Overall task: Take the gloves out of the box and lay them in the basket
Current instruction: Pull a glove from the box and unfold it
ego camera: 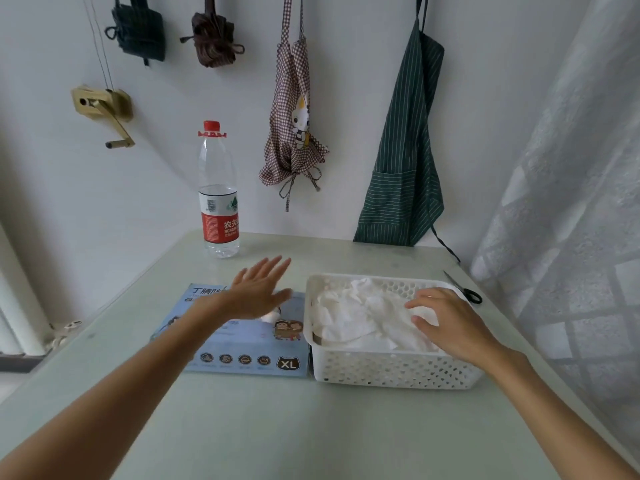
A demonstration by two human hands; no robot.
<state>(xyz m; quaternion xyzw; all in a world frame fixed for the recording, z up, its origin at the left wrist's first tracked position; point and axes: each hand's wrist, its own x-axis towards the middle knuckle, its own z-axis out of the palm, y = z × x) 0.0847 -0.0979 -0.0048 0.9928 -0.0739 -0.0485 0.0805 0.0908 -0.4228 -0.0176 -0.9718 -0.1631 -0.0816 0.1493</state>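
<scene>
A: Where are the hands?

B: The left hand [258,292] is stretched out flat in the middle of the frame, fingers straight and slightly spread, hovering over the flat light-blue cardboard glove box [242,344] marked XL. It looks clear of the box, though touch is hard to judge from this angle. The right hand [446,322] lies palm-down at centre right, fingers gently bent and parted, resting on the crumpled thin white gloves [360,315].

A: And those gloves?

B: Heaped inside the white perforated plastic basket [391,370], which sits just beside the box's right edge, nearly touching it.

A: Any room around them?

B: The pale green tabletop [277,431] is bare across the lower frame. A clear plastic water bottle with a red cap [218,192] stands behind the box near the wall, and black-handled scissors [465,289] lie just past the basket's far right corner.
</scene>
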